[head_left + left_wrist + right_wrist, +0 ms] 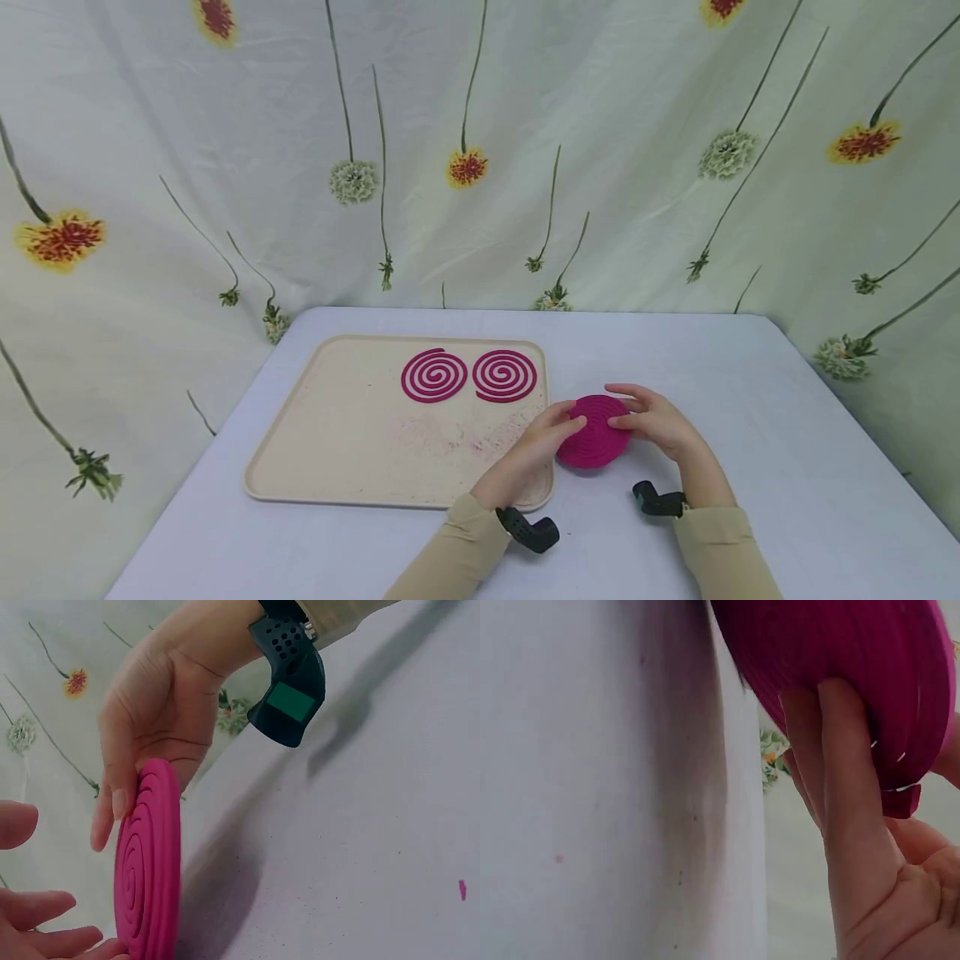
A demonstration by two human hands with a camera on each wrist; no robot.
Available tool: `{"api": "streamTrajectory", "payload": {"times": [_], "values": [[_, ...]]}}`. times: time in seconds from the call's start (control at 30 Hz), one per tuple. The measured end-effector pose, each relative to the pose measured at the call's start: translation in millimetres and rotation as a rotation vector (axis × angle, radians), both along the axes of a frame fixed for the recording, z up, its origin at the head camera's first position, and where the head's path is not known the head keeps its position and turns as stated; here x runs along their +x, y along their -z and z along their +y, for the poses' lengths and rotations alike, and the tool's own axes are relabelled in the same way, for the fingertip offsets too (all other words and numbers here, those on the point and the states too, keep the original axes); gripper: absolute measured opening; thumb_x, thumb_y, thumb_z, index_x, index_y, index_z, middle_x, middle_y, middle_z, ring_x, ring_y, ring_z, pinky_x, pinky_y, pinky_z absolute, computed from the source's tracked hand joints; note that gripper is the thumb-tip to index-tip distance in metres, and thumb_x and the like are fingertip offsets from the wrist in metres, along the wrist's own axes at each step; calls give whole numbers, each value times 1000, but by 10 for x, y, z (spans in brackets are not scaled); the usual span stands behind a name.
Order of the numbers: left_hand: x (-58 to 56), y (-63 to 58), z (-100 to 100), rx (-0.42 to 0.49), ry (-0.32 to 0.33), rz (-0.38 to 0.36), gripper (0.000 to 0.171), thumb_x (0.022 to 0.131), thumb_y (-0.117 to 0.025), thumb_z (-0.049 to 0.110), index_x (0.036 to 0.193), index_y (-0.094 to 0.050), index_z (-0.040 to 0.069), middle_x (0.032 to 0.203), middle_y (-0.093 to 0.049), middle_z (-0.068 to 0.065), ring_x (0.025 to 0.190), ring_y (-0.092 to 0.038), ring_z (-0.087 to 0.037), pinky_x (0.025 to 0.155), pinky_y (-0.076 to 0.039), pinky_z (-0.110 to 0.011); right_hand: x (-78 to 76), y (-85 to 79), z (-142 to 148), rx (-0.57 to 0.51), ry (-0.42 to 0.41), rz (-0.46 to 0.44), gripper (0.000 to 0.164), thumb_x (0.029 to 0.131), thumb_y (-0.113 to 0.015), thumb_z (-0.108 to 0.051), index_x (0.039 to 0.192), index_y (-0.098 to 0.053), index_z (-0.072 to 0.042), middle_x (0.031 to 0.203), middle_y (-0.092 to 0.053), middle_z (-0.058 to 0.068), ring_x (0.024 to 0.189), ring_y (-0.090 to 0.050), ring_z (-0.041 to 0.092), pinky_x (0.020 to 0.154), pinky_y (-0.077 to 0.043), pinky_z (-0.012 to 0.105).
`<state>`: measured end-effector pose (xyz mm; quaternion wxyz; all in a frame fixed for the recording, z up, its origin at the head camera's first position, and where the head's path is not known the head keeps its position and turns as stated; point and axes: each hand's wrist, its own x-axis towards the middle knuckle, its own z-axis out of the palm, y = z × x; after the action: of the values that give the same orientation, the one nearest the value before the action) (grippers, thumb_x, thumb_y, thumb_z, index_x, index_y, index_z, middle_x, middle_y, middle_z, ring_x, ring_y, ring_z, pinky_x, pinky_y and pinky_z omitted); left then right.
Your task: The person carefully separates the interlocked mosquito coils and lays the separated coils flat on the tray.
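A magenta mosquito coil disc (594, 446), its spiral turns lying close together, is held tilted and raised above the white table. My right hand (660, 425) grips its right side, thumb on the upper face and fingers (847, 742) against the underside. From the left, my left hand (528, 454) reaches the opposite edge. In the left wrist view its lower fingertips touch the disc (161, 862), while its thumb stands apart from it. Two separate magenta coils, a left one (411, 377) and a right one (532, 377), lie side by side on a beige tray (330, 417).
Pinkish dust and crumbs (495, 437) mark the tray. The tray's right edge runs beneath my left hand. A floral cloth (450, 233) hangs behind the table (750, 400). A black wrist camera sits on each wrist, and a small magenta fragment (462, 890) lies on the tabletop.
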<state>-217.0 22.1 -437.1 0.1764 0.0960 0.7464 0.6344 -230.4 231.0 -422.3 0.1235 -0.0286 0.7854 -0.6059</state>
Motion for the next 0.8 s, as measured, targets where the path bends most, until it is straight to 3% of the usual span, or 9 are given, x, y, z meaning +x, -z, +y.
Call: {"api": "streamTrajectory", "payload": {"times": [0.17,0.3,0.53,0.7,0.8], "values": [[-9,-52,-41,52,-20,102,43,92,-59,23,130,-53,3,131,-52,-14,125,-45,-30,102,-39,-40,41,-126,-103,9,11,53,62,85,-65,-8,140,-38,2,124,-55,27,100,-63,25,84,-53,37],[-7,-121,-93,50,-39,229,36,89,-63,14,123,-59,3,120,-59,-12,114,-52,-28,96,-45,-37,105,-241,-218,7,56,117,61,85,-66,-10,139,-40,-3,124,-57,24,105,-61,29,86,-52,40],[-28,-222,-191,13,-184,483,35,82,-71,11,117,-65,10,116,-62,-6,104,-57,-23,85,-52,-35,221,-383,-535,-145,154,238,54,85,-67,-6,135,-47,-5,123,-57,23,105,-62,25,88,-50,35],[118,-531,-278,124,-217,650,34,81,-69,-3,114,-62,-5,117,-58,-21,102,-57,-36,84,-51,-48,296,-417,-722,-295,137,308,48,85,-66,-1,130,-49,0,123,-57,21,102,-61,19,87,-51,30],[191,-674,-314,180,-212,700,33,80,-68,-8,112,-60,-10,114,-57,-26,101,-56,-41,84,-50,-53,337,-429,-775,-367,105,333,43,89,-62,-6,129,-49,5,118,-60,12,101,-60,17,86,-51,28]]}}
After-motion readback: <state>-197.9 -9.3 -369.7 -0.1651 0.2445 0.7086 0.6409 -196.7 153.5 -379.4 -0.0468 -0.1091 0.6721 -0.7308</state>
